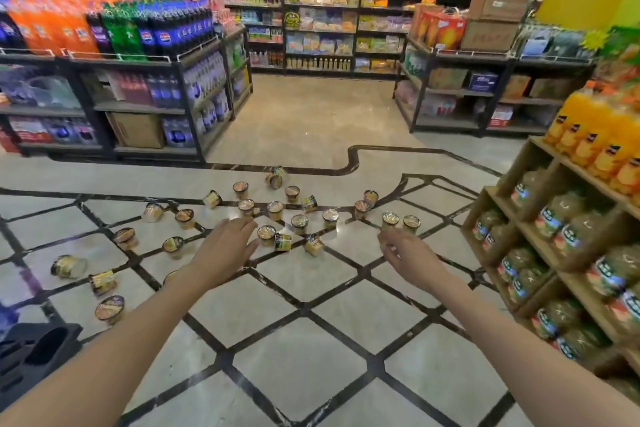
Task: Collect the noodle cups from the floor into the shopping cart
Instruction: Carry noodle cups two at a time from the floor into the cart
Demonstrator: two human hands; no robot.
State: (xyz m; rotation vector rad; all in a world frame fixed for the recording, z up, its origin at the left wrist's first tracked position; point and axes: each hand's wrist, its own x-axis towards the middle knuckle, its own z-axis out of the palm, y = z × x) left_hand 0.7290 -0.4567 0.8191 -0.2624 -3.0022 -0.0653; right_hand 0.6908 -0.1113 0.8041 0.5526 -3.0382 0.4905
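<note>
Tiled floor (311,340): scattered noodle cups (299,222); both hands empty.

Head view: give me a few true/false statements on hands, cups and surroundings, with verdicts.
1. Both hands are empty. True: the left hand and the right hand reach forward with no grip on anything.
2. All noodle cups stand upright. False: several lie tipped on the floor, such as the tipped cup.
3. Orange juice bottles sit on the wooden shelf at right. True.
4. The soda bottles are on the floor. False: they stand on a dark rack at left.
</note>
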